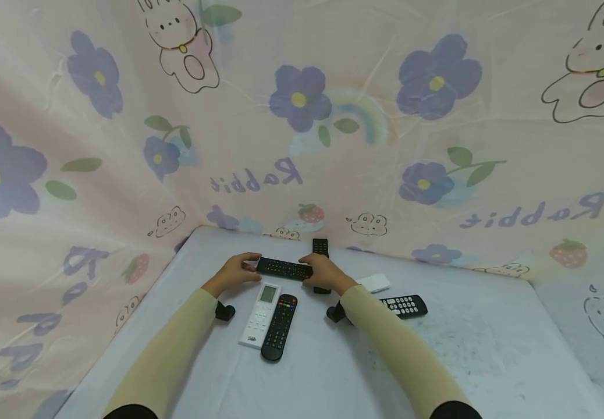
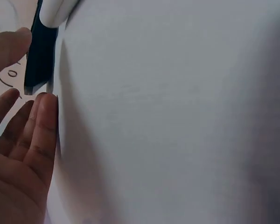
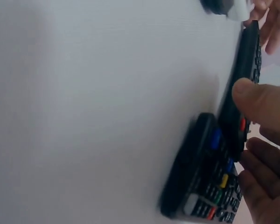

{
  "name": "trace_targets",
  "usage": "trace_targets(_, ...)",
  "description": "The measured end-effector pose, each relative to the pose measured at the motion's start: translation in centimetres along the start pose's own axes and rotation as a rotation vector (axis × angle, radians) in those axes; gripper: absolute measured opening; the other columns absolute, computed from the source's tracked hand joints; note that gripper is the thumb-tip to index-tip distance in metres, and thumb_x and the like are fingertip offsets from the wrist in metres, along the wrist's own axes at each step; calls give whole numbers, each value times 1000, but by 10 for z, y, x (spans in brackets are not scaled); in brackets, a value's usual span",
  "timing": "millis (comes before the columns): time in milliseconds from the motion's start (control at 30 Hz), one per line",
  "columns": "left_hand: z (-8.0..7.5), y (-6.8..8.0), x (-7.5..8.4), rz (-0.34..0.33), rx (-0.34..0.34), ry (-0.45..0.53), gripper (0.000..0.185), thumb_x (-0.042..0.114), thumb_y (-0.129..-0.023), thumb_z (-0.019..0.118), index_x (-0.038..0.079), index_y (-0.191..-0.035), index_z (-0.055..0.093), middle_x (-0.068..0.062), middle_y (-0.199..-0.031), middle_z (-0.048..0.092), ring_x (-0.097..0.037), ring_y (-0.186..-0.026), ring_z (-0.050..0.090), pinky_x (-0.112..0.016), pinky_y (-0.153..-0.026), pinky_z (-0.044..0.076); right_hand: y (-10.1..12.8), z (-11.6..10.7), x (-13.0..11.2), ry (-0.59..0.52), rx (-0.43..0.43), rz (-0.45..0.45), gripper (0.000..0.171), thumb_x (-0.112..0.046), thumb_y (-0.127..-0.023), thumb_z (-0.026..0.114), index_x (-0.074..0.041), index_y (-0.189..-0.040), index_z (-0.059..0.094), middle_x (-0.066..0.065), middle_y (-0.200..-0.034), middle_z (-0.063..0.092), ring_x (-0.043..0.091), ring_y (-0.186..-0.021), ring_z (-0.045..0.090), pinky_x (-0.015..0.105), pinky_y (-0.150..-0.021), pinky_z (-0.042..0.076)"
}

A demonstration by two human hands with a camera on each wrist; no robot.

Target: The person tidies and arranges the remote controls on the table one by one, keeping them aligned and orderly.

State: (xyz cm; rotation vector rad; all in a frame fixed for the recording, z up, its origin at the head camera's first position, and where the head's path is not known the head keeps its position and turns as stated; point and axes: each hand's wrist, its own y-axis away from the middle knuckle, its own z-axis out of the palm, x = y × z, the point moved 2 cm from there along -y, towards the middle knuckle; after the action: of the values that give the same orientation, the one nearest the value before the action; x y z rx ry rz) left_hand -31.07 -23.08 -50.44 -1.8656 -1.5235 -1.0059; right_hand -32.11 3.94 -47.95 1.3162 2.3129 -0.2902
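A black remote control (image 1: 284,269) lies crosswise between the two hands, near the back of the table. My right hand (image 1: 328,273) grips its right end, the thumb (image 3: 253,95) on one side and the fingers beneath the other. My left hand (image 1: 233,273) is at the left end with fingers spread loosely; in the left wrist view its thumb and fingertips stand around the end of the dark remote (image 2: 39,60). A second black remote (image 1: 320,247) stretches lengthwise behind the right hand, which hides its middle; coloured buttons show on a remote (image 3: 205,177) in the right wrist view.
Nearer the front, a white remote with a display (image 1: 260,317) lies beside a longer black remote (image 1: 279,329). To the right are a white object (image 1: 375,283) and a black remote with pale buttons (image 1: 407,306), partly behind the right sleeve. A patterned curtain (image 1: 344,192) rises behind the white table (image 1: 490,343).
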Motion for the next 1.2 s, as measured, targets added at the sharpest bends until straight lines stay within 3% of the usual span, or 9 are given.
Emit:
trace_targets(200,-2,-11,-2,-36,-14,18,65,16,-79,79,13,-138,52,-11,-141,53,-22,-106,62,-39,-93,51,-4,0,-1,32,-9,-2,60,-16,-76,81,-5,-130,57,11,-132,59,28,-125,54,41,-108,42)
trace_targets(333,-1,-16,-5,-45,-31,33,63,17,-80,78,14,-137,53,-12,-140,53,-21,-105,61,-34,-86,53,-5,0,0,48,-18,19,60,-15,-76,81,-6,-130,57,11,-131,59,27,-124,54,41,-108,42)
trace_targets(700,1,-21,-9,-66,-35,27,59,15,-80,77,17,-135,56,-9,-136,56,-19,-103,60,-31,-81,53,-5,4,-1,29,-17,18,56,-10,-79,78,-7,-130,58,10,-132,59,26,-125,53,41,-108,42)
trace_targets(1033,-2,-14,-3,-59,-9,51,56,13,-79,77,16,-132,58,-11,-134,57,-19,-101,61,-29,-75,55,2,0,-4,-4,32,-21,53,-8,-78,78,-5,-128,59,11,-128,61,27,-122,56,41,-107,43)
trace_targets(1200,-5,-1,8,-37,-8,82,55,15,-81,76,15,-133,58,-12,-135,56,-22,-103,62,-30,-73,55,6,-6,-3,-18,25,-33,55,-10,-79,78,-8,-130,58,9,-133,59,26,-127,53,41,-109,41)
